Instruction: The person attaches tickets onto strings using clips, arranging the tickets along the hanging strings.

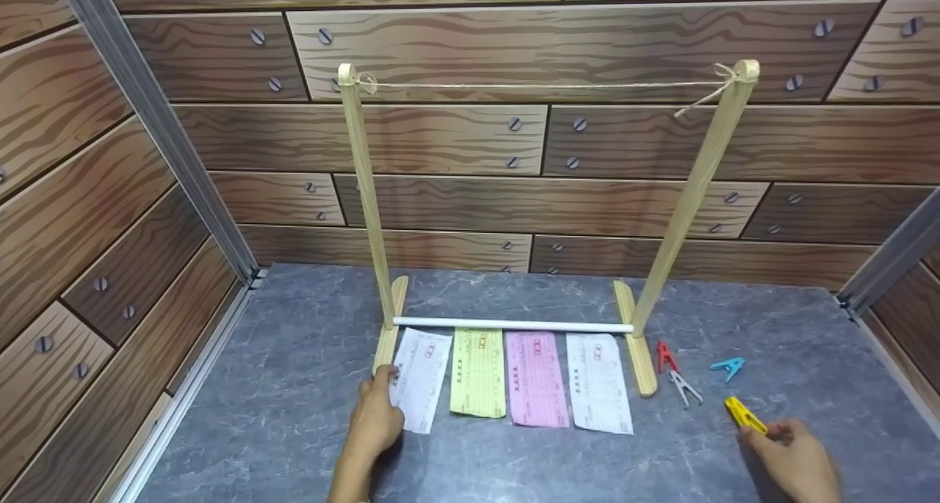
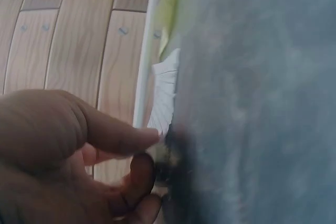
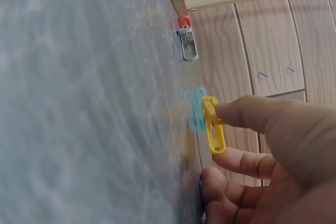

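Observation:
At the left end of a row of paper slips lies a white slip (image 1: 422,382), printed and slightly tilted. My left hand (image 1: 378,411) pinches its left edge, with the thumb at the paper and the fingers curled in the left wrist view. A yellow clothespin (image 1: 745,415) is between the thumb and fingers of my right hand (image 1: 797,459); the right wrist view shows the thumb pressed on the clothespin (image 3: 212,124). Beyond it lie a blue clothespin (image 1: 728,368), a red clothespin (image 1: 665,356) and a grey clothespin (image 1: 685,388).
A wooden frame (image 1: 690,202) stands behind the slips, a string (image 1: 543,86) tied between its post tops and a white rod (image 1: 514,325) low across it. Yellow (image 1: 477,374), pink (image 1: 537,378) and another white slip (image 1: 598,382) lie beside the first. Wood-patterned walls enclose the grey table (image 1: 294,415).

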`<action>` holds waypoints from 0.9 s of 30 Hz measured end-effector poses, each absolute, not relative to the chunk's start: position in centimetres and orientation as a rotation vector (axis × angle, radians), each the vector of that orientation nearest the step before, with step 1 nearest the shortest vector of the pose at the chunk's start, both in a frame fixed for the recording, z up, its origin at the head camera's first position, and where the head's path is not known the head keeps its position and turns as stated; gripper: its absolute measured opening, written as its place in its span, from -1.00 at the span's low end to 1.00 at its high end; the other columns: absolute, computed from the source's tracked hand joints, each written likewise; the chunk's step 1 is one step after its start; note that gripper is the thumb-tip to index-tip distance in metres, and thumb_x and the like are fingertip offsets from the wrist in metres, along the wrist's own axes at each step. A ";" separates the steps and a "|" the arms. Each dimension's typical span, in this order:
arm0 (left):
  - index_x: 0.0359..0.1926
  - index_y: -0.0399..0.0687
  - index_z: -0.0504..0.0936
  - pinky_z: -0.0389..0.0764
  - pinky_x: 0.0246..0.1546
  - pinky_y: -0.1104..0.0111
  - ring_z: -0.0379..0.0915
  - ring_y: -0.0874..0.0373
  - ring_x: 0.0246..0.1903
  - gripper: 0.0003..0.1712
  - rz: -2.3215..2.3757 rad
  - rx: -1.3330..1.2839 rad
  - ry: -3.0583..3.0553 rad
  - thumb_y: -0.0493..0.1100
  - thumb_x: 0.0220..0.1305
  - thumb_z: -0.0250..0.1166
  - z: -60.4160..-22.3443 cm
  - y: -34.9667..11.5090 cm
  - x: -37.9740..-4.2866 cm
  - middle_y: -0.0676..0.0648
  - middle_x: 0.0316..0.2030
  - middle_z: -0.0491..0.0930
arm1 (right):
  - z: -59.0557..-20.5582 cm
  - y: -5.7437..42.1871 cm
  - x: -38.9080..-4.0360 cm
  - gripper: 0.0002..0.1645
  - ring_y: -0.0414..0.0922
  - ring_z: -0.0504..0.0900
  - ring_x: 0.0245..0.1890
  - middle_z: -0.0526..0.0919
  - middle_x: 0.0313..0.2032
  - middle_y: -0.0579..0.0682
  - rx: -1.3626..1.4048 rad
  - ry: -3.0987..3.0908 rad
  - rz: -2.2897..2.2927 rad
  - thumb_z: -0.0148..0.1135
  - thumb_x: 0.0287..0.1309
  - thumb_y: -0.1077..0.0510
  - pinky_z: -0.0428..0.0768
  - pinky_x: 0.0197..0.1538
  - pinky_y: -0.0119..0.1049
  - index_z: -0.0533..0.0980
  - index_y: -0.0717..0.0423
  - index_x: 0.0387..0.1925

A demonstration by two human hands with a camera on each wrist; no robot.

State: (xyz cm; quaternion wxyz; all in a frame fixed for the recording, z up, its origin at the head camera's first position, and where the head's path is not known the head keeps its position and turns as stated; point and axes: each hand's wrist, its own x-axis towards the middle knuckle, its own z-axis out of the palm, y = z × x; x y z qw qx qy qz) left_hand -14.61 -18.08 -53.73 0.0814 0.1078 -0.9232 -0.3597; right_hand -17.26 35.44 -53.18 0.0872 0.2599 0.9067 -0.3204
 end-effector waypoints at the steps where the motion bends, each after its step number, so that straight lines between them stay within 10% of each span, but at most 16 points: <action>1: 0.11 -0.16 0.43 0.46 -0.27 0.01 0.45 -0.16 -0.25 -0.32 -1.121 0.286 -2.752 -0.55 -0.16 0.05 -53.6 -18.3 -14.6 -0.32 -0.13 0.43 | -53.1 35.4 -17.3 -0.23 0.07 0.52 -0.36 0.51 -0.30 0.30 0.777 2.701 -0.969 0.25 0.06 -0.20 0.46 -0.39 -0.11 0.30 0.41 -0.05; 7: 0.12 -0.42 0.45 0.24 0.14 -0.04 0.29 -0.25 0.14 -0.35 -1.377 0.029 -2.687 -0.55 -0.13 -0.05 -53.3 -19.3 -14.7 -0.34 0.04 0.45 | -52.8 35.2 -17.3 -0.17 0.08 0.57 -0.35 0.53 -0.24 0.31 0.796 2.693 -1.145 0.24 0.09 -0.25 0.51 -0.41 -0.13 0.30 0.41 0.01; 15: 0.06 -0.38 0.54 0.37 0.08 0.05 0.39 -0.12 0.09 -0.66 -1.563 0.065 -2.536 -0.33 0.30 0.09 -53.6 -19.8 -14.8 -0.26 0.00 0.55 | -52.1 34.8 -16.9 -0.07 -0.10 0.60 -0.45 0.60 -0.28 0.18 0.711 2.648 -1.367 0.20 0.04 -0.37 0.57 -0.43 -0.18 0.28 0.38 0.05; 27: 0.16 -0.36 0.46 0.28 0.11 0.02 0.27 -0.13 0.14 -0.41 -1.579 0.015 -2.385 -0.59 0.04 0.04 -52.6 -19.9 -15.1 -0.28 0.13 0.41 | -50.5 33.5 -16.4 -0.15 -0.14 0.64 -0.40 0.60 -0.35 -0.10 0.666 2.513 -1.794 0.35 0.04 -0.18 0.62 -0.31 -0.21 0.26 0.31 0.12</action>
